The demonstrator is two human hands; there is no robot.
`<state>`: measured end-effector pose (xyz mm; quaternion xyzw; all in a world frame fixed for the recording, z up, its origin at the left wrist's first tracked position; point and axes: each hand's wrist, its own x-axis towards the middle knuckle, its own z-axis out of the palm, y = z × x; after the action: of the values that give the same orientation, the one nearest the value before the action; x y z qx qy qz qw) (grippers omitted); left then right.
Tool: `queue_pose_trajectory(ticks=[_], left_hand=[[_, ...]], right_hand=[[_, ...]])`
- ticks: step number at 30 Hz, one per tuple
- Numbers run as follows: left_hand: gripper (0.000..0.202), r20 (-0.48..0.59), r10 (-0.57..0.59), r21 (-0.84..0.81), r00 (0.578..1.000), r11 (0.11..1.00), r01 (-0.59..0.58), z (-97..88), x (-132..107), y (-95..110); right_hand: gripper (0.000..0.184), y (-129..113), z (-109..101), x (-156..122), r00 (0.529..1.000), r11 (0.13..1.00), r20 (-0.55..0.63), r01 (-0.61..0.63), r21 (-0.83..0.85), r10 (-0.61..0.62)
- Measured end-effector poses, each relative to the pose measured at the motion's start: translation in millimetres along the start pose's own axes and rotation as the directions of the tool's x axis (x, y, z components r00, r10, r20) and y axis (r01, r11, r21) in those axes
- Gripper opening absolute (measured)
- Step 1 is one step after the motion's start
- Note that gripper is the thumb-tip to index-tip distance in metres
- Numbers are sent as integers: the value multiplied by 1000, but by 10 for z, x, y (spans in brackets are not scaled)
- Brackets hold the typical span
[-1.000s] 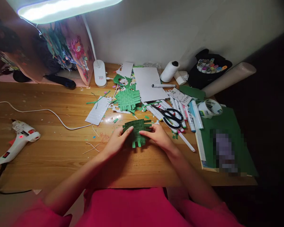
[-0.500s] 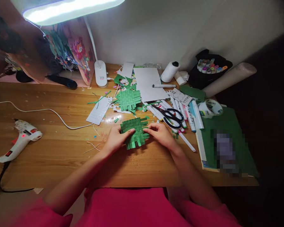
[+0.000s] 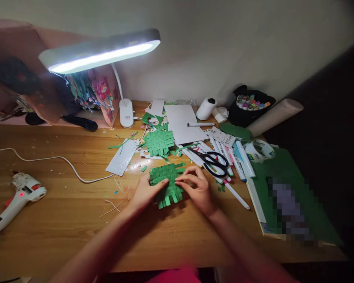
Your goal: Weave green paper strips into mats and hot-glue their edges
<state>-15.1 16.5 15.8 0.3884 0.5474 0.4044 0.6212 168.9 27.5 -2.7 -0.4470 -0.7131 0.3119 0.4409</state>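
A mat woven from green paper strips (image 3: 166, 177) lies on the wooden desk (image 3: 61, 212) in front of me. My left hand (image 3: 146, 192) rests on its left side, thumb and fingers pinched on the edge. My right hand (image 3: 196, 188) presses on the right side, fingers curled and fingertips on the strips. Loose strip ends stick out below the mat between the two hands. A second woven green mat (image 3: 159, 142) lies farther back.
Black scissors (image 3: 214, 162) lie on several markers (image 3: 233, 157) at the right. A tape roll (image 3: 258, 149) sits on green paper (image 3: 286, 177). A hot glue gun (image 3: 14, 196) and white cable (image 3: 47, 160) lie left. A lit desk lamp (image 3: 106, 51) stands behind, by white sheets (image 3: 181, 118).
The view has tilted up, so the desk sits lower in the picture. Both hands stay on the green mat; the right fingers have shifted a little toward its middle.
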Motion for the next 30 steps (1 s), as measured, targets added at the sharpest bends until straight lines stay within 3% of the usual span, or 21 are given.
queue_pose_trajectory(ticks=[6,12,18,20,25,30], left_hand=[[48,7,49,13,999,999,-49,-24,-19,-26],[43,57,174,85,983,980,-178,-6,20,-74],[48,13,245,137,969,960,-245,-102,99,-125],[49,10,258,141,966,956,-256,-127,109,-116],[50,-2,263,144,965,955,-260,-136,110,-105],[49,-17,265,145,964,955,-260,-156,121,-115]], right_hand=[[9,-24,3,19,990,976,39,138,-171,-133],[12,43,57,7,977,943,66,212,-257,-202],[10,204,-20,83,969,958,-180,117,-261,-167],[10,199,-43,107,966,971,-210,105,-215,-151],[5,100,13,108,985,984,-48,162,-74,-166],[4,41,-33,97,990,990,44,132,42,-133]])
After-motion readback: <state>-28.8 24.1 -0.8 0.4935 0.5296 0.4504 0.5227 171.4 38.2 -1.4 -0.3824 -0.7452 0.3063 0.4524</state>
